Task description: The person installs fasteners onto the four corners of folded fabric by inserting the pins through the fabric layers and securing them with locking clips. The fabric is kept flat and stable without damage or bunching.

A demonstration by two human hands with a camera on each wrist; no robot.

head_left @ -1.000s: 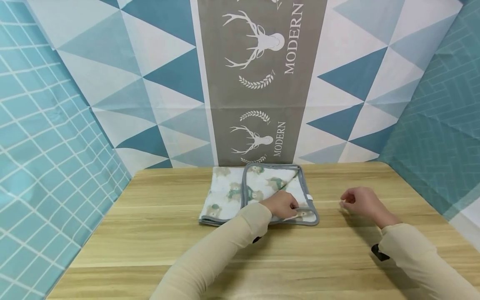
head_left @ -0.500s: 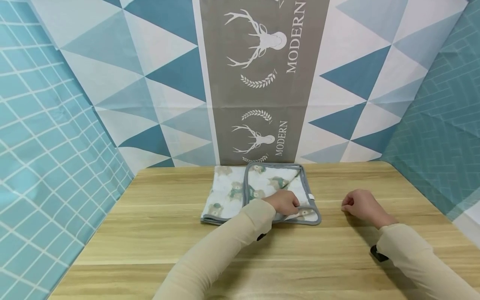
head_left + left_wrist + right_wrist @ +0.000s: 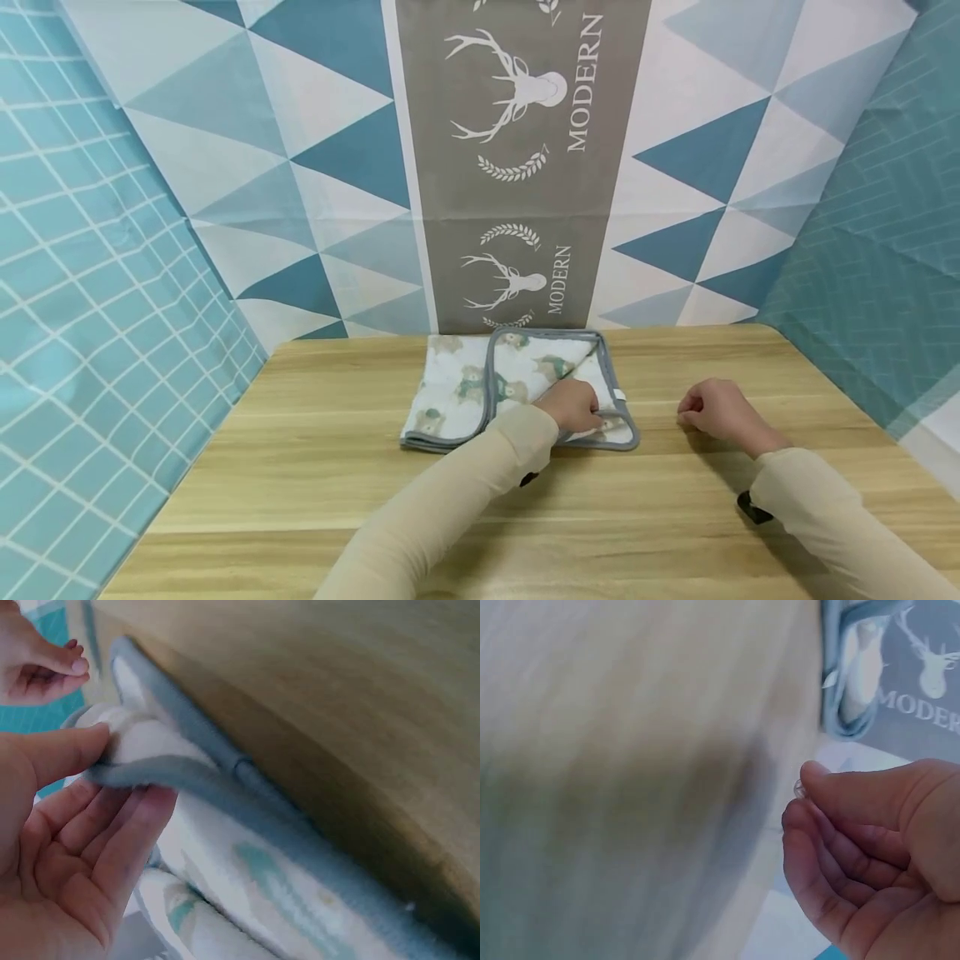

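Soft, matt cloth, smooth wood-grain table, glossy translucent piece, perhaps plastic

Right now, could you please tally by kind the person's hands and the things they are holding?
Hands: 2, the left hand and the right hand
Folded bear-print blanket: 1, pinched at its grey edge
Small clear object: 1, too small to identify
Total: 4

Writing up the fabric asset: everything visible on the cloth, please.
The cloth looks soft and fuzzy: white, printed with tan bears in green accents, with grey edging and a small white tag on its right edge. It lies folded in layers near the far edge of the wooden table. The left hand pinches part of its grey edging between thumb and fingers.
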